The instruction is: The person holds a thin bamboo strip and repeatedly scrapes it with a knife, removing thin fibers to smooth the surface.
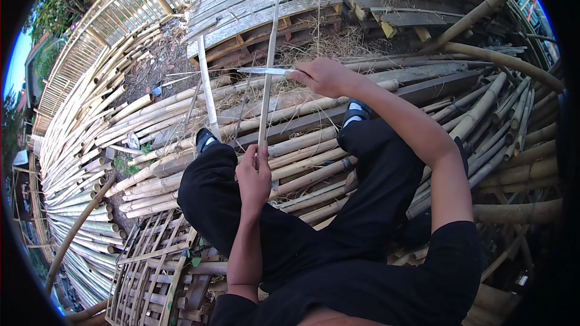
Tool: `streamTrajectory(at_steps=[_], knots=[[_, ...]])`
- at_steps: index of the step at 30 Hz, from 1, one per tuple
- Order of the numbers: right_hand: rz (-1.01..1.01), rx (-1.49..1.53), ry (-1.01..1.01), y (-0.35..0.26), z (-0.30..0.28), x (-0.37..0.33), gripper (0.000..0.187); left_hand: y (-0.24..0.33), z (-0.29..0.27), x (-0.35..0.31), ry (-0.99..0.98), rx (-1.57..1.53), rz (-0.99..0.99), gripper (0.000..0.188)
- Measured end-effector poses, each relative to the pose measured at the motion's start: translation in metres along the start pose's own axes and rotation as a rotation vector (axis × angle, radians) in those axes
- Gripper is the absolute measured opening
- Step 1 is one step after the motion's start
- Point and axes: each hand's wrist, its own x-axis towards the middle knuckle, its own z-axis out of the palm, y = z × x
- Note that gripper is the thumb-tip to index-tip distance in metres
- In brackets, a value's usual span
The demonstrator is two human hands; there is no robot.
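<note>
The bamboo strip [266, 99] I had in my grip was pale, long, flat-sided and narrow, rising toward 12 o'clock to a thin tip. A second pale strip [208, 87], smooth and straight, stood at 10 o'clock, near my shoe. Round, glossy bamboo poles [78, 145] fanned out at 9 o'clock, and a slatted lattice [173, 287] lay toward 7 o'clock. At 12 o'clock sat a weathered wooden pallet [260, 9], its grey slats rough, with dry straw scattered beside it.

My left hand [254, 175] was closed around the strip's lower end. My right hand [323, 77], at 1 o'clock, was a fist clamped on a knife [257, 70], whose slim, bright blade pointed toward 9 o'clock and crossed the strip in my view; I couldn't tell whether the edge touched it.

The knife's handle was hidden in my fist, and my left palm was out of sight. The poles between 3 and 4 o'clock sank into shadow, and the dark rim cut off the outermost ones.
</note>
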Motion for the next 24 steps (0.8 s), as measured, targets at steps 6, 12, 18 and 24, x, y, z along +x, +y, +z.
streamTrajectory(at_steps=[6,12,18,24], knots=[[-0.157,-0.061,0.025,0.001,0.027,0.003,0.041,0.013,0.0,-0.006,0.061,0.075,0.013,0.019],[0.089,-0.313,-0.043,0.027,0.013,0.018,0.045,0.014,0.007,-0.004,0.027,0.145,0.012,0.022],[0.543,-0.166,0.44,0.137,-0.041,0.02,0.051,0.016,-0.008,-0.01,0.069,0.095,0.066,0.02],[0.273,0.051,0.189,0.062,-0.021,-0.009,0.05,0.011,-0.01,-0.004,0.056,0.09,-0.006,0.021]])
